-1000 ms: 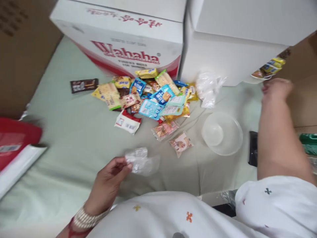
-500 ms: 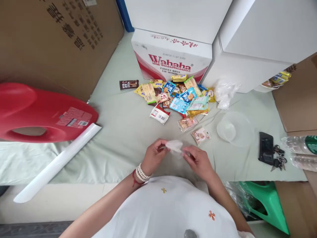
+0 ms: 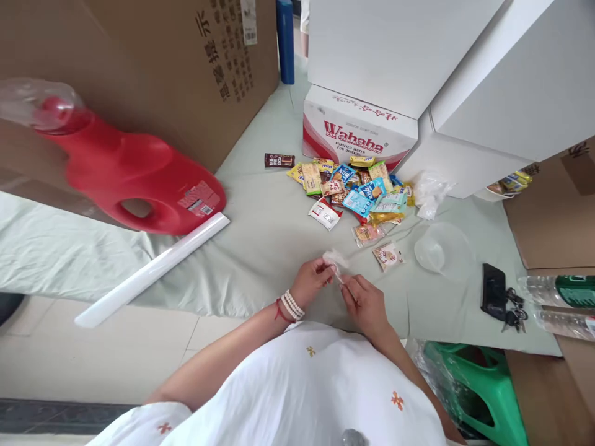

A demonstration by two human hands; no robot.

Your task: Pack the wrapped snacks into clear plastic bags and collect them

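Observation:
A small, crumpled, translucent white plastic bag [image 3: 335, 256] is between my hands, above the cloth near the table's front edge. My left hand [image 3: 314, 279], with beads and a red cord at the wrist, pinches its gathered part. The fingers of my right hand [image 3: 365, 302] are closed on a thin, twisted end of it. Just beyond lie a beige snack packet [image 3: 388, 255] and a clear packet with a pinkish snack [image 3: 368, 233]. Farther back is a pile of colourful snack packets [image 3: 357, 202], with a white-and-red packet [image 3: 325, 214] at its near side.
A Wahaba-style carton printed "Wahaha" [image 3: 356, 139] stands behind the pile. To its right are crumpled plastic bags [image 3: 432, 191], a clear plastic bowl [image 3: 458, 254], a black phone [image 3: 493, 290] and keys [image 3: 515, 319]. A red detergent jug [image 3: 162, 158] and white strip [image 3: 153, 272] lie left.
My view has shifted, so the table's things appear displaced. The plastic bag, earlier stretched sideways between my hands, is now bunched, with a twisted end at my right fingers. My hands are closer together.

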